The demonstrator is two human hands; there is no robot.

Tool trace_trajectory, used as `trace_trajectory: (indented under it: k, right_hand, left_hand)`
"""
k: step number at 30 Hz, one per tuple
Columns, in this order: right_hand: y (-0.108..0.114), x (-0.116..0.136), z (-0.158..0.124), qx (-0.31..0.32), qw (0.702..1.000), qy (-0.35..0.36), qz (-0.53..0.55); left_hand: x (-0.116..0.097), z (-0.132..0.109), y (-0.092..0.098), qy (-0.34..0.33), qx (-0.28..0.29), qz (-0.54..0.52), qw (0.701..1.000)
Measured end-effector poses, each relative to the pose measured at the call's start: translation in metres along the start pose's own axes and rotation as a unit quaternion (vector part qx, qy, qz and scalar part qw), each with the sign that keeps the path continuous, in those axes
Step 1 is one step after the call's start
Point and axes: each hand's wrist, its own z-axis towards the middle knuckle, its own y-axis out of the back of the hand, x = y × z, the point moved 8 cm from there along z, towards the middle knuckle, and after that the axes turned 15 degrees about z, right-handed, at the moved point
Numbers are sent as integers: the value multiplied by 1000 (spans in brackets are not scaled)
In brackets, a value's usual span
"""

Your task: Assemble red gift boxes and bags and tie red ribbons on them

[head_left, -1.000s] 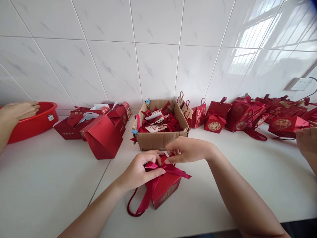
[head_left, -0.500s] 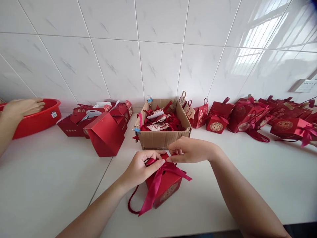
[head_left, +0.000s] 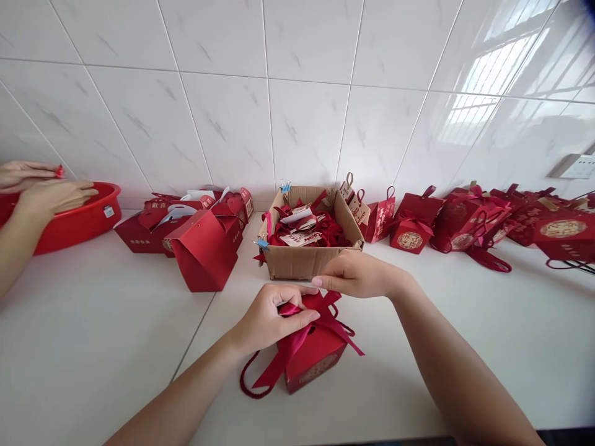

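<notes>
A small red gift box with a gold emblem stands on the table, a pink-red satin ribbon crossing its top. My left hand is closed on the ribbon at the box's upper left, thumb laid over the knot. Just above the box's far right corner is my right hand, fingers curled and thumb pointing left. A ribbon loop rises right beneath it; what its fingers hold, if anything, is hidden. A dark red twisted cord curves out at the box's left side.
Behind the box stands a cardboard box of red ribbons and tags. Red boxes stand left, and finished-looking ribboned boxes line the right. At far left, another person's hands are over a red basin.
My right hand has lifted slightly off the knot, and a ribbon loop now shows beneath it. The other person's second hand has appeared with a small red item. A box at far right has shifted.
</notes>
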Motion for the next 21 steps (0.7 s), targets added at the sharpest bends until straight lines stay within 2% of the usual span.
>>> trace_trajectory:
  k: [6, 10, 15, 21]
  right_hand:
    - [0, 0, 0, 16, 999, 43, 28]
    - [3, -5, -1, 8, 999, 35, 24]
    - [0, -4, -1, 7, 999, 41, 28]
    - [-2, 13, -1, -20, 996, 76, 43]
  left_hand:
    - [4, -1, -4, -1, 15, -8, 1000]
    - [5, -2, -8, 4, 38, -18, 999]
    - [7, -3, -8, 22, 38, -29, 999]
    - [-3, -3, -11, -30, 79, -122, 989]
